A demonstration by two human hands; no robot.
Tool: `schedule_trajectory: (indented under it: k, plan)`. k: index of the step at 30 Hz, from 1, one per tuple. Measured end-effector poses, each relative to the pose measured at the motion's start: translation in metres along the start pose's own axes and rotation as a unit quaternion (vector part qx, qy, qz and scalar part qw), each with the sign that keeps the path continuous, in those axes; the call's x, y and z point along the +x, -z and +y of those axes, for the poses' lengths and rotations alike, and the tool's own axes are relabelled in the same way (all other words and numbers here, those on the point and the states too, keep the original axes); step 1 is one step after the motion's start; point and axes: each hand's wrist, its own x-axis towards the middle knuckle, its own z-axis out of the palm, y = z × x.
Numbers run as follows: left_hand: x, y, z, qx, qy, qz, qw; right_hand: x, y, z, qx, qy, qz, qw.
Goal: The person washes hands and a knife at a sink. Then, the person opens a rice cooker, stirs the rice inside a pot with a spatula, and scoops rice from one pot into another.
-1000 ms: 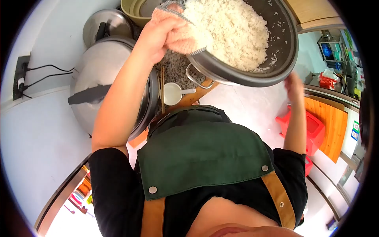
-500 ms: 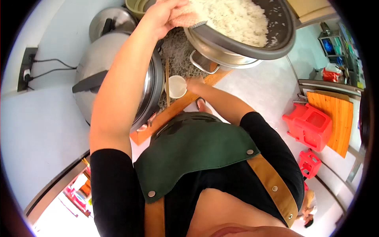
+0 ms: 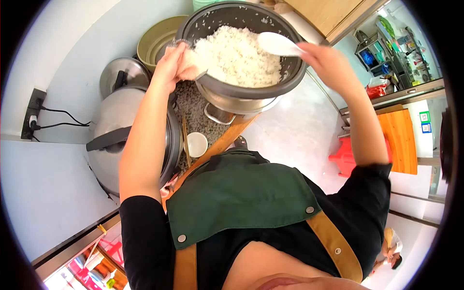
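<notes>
A dark inner pot [image 3: 290, 79] full of white rice [image 3: 237, 58] rests tilted on a steel pot [image 3: 241, 102] with a wire handle. My left hand [image 3: 173, 65] grips its left rim through a pink cloth [image 3: 192, 65]. In my right hand [image 3: 328, 65] is the handle of a white rice paddle [image 3: 278, 44], whose blade lies over the rice at the right. Below on the speckled counter [image 3: 191, 104] are a small white bowl [image 3: 196, 144] and a pair of chopsticks [image 3: 186, 140].
A large steel cooker [image 3: 113, 159] stands left, with a round lid [image 3: 123, 77] and an olive basin [image 3: 157, 41] behind it. Cables run from a wall socket [image 3: 34, 113]. To the right are a red stool [image 3: 343, 157] and a wooden board [image 3: 398, 140]. Another person [image 3: 389, 249] is at the lower right.
My right hand has gone from the white bowl up to the rice, now with the paddle. The pot of rice appears lower and further left in view, with my left hand still at its rim.
</notes>
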Motion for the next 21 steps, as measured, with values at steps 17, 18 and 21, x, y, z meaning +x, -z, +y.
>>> schedule_trajectory:
  k: [17,18,21]
  plan:
    - [-0.004,-0.016,-0.02,-0.063,-0.057,0.122,0.989,0.171,-0.153,0.032,-0.12,0.251,-0.292,0.915]
    - [-0.003,-0.016,-0.02,-0.069,-0.057,0.124,0.988,0.162,-0.147,0.025,-0.118,0.264,-0.308,0.906]
    - [-0.006,-0.018,-0.021,-0.077,-0.063,0.126,0.987,0.136,-0.128,0.014,-0.121,0.281,-0.332,0.892]
